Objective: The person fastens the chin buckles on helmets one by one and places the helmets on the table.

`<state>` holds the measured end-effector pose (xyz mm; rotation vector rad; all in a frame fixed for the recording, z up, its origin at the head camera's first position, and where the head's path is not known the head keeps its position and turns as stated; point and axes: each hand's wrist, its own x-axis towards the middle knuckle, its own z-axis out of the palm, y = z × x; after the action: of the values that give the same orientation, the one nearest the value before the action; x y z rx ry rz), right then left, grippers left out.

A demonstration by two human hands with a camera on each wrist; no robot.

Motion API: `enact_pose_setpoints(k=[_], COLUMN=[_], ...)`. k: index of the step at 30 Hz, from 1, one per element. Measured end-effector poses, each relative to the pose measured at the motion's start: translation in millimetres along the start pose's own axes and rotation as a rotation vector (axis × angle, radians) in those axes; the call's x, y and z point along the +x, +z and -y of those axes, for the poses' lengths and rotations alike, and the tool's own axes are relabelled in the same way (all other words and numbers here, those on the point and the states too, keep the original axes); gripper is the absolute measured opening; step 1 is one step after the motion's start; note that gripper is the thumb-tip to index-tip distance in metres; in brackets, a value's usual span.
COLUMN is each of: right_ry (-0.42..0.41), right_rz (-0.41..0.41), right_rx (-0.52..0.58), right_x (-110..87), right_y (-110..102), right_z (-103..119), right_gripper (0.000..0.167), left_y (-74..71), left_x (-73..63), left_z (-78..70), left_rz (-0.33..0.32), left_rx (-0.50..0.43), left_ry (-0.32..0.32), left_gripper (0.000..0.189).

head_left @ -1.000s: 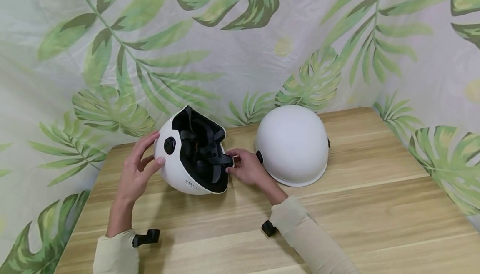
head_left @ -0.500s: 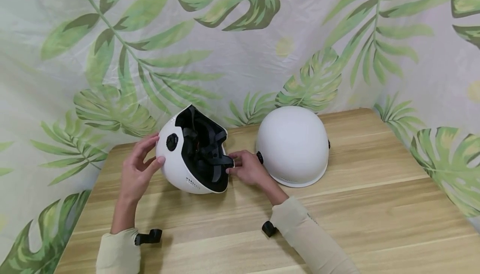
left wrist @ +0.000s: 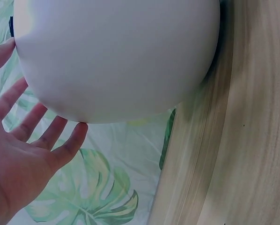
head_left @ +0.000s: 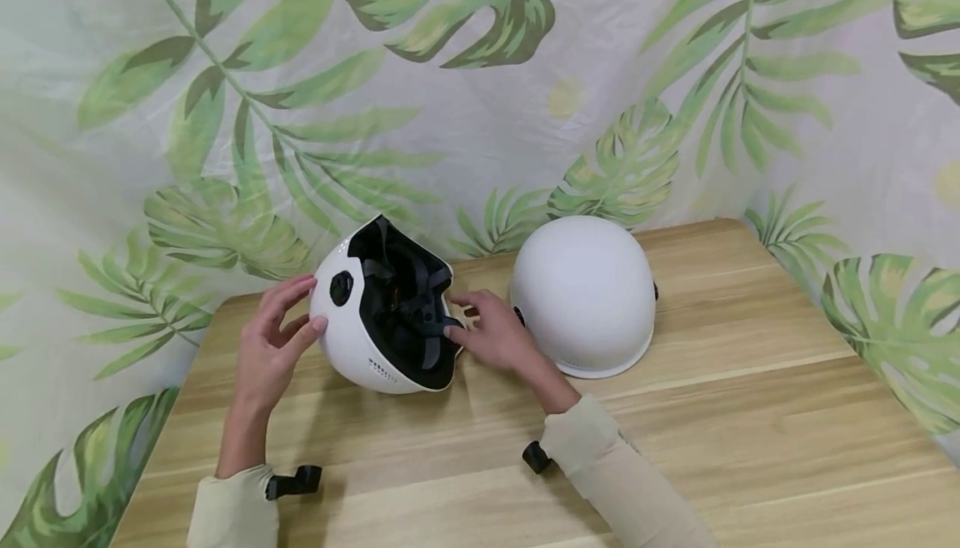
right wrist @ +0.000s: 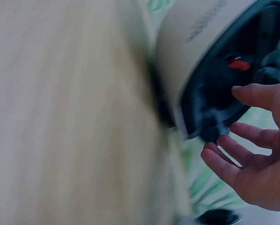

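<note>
- I see the glossy white, rounded helmet with a black padded interior (head_left: 352,336) tipped on its side on the wood-grain desk (head_left: 750,340), between the person's two hands; its mouth faces the person's right and tilts up towards the head camera.
- The long axis of that mouth slants from a far-left peak to a near-right lower rim.
- I have the left hand (head_left: 270,344) on the outer left of the shell, thumb and fingers spread and touching the curve, below a round black knob (head_left: 341,288); nothing is enclosed in its grasp.
- I read the right hand (head_left: 495,331) at the opposite rim, thumb well apart from the loosely bent fingers, with no firm hold on anything that I can see.
- The relation I judge to matter most is right thumb to dark fabric chin strap (head_left: 435,329): the strap crosses the mouth towards this hand, so the right is nearer. Whether thumb and strap touch, I cannot tell.
- From the right wrist, I see a small red piece (right wrist: 239,64) inside the mouth, beyond the thumb.
- The second smooth white domed helmet (head_left: 585,294) sits crown up just right of the right hand.
</note>
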<state>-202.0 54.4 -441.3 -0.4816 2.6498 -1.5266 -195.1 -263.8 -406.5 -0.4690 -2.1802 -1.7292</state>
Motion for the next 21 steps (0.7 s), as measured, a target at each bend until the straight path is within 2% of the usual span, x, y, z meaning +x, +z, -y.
enact_pose_setpoints(k=[7,16,21], right_ry=[-0.135,-0.234,-0.262], right_rz=[0.010,0.022,0.025], right_rx=[0.022,0.082,0.002], right_x=[0.1,8.0,12.4], right_y=[-15.9,-22.0,-21.3], right_z=[47.4,101.3,121.5], right_gripper=[0.054,0.063,0.068], left_y=[0.4,0.6,0.4], left_x=[0.2,-0.7,-0.5], left_z=[-2.4,-4.3,-4.8], left_rz=[0.010,0.007,0.011], left_rx=[-0.030,-0.052,-0.046], left_ry=[-0.001,0.011,0.016], left_gripper=[0.050,0.049,0.049])
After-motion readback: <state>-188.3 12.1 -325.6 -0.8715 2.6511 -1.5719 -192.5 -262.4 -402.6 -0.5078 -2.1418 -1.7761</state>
